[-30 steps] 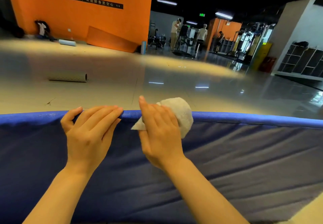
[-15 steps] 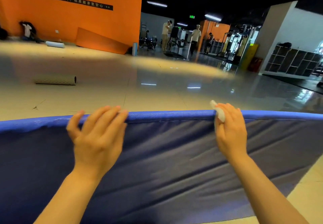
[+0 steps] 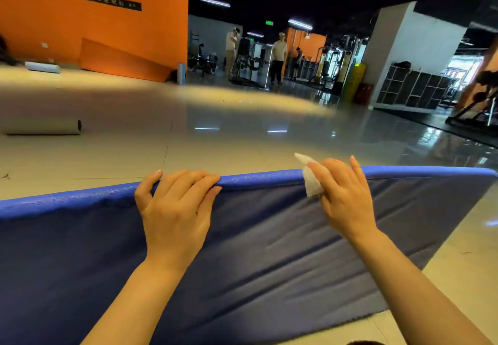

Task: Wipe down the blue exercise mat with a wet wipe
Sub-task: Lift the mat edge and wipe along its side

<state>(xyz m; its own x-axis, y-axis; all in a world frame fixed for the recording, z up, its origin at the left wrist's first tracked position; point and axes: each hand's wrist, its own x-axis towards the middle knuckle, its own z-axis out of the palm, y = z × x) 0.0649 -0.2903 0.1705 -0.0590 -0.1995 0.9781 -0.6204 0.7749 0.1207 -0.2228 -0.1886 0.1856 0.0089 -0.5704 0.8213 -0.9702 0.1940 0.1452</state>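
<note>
Standing on edge under both hands, the blue exercise mat (image 3: 269, 250) shows creased fabric and a brighter top rim. The left hand (image 3: 175, 210) now curls over that rim; the right hand (image 3: 342, 196), moved nearer it, pinches the wet wipe (image 3: 310, 180) against the rim

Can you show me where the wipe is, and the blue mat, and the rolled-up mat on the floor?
wet wipe (image 3: 311, 180): head view, white sheet beside the fingers.
blue exercise mat (image 3: 269, 250): head view, bare wrinkled face.
rolled-up mat (image 3: 40, 127): head view, middle of the roll.
</note>
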